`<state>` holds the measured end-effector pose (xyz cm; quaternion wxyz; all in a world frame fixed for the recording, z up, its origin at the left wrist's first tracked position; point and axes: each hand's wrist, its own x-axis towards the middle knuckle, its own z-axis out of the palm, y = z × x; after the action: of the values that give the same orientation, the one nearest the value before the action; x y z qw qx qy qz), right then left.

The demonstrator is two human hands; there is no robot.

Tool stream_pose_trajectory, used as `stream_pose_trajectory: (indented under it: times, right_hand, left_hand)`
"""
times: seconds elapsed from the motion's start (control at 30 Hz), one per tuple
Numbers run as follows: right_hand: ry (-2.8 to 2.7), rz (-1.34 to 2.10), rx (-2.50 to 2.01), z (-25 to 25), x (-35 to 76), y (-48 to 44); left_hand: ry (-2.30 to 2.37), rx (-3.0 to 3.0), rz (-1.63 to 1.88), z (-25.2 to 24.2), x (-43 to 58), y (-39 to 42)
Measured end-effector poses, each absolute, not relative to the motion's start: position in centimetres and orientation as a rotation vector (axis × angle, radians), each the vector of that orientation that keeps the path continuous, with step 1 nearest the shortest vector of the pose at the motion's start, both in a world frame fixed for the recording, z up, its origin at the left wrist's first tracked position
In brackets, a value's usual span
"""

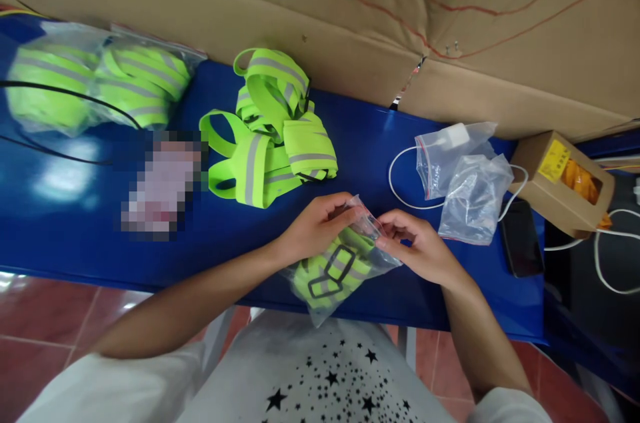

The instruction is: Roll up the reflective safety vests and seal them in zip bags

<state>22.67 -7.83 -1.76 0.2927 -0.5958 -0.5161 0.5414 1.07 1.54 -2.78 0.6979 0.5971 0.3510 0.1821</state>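
Note:
My left hand (313,228) and my right hand (417,246) both pinch the top edge of a clear plastic bag (335,269) over the near edge of the blue table (75,223). Inside the bag is a folded neon-yellow reflective strap vest with black buckles. Fingers of both hands are closed on the bag's mouth. A pile of loose neon-yellow reflective straps (273,129) lies on the table just beyond my left hand.
Bagged yellow straps (95,83) lie at the far left with a black cable across them. Empty clear bags (465,176), a white charger and cable, a black phone (521,238) and a small cardboard box (563,183) sit at the right. A cardboard wall (350,3) lines the back.

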Motion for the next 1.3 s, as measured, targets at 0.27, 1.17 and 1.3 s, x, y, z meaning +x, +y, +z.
stream_pose_trajectory:
  times: [0.27,1.17,1.3]
  right_hand:
    - [-1.303,1.589,-1.633,-1.4,24.1,-7.9]
    - [-1.688,1.313,-1.343,-0.7,24.3,-8.7]
    - [-1.514,1.478,-1.358,-0.6,24.1,-8.5]
  left_hand:
    - [0.888,1.247,0.632,-3.1,1.4,1.0]
    - [0.485,1.153,0.452,-3.3,0.4,3.0]
    - [0.561,1.271,0.474,-3.4,0.2,3.2]
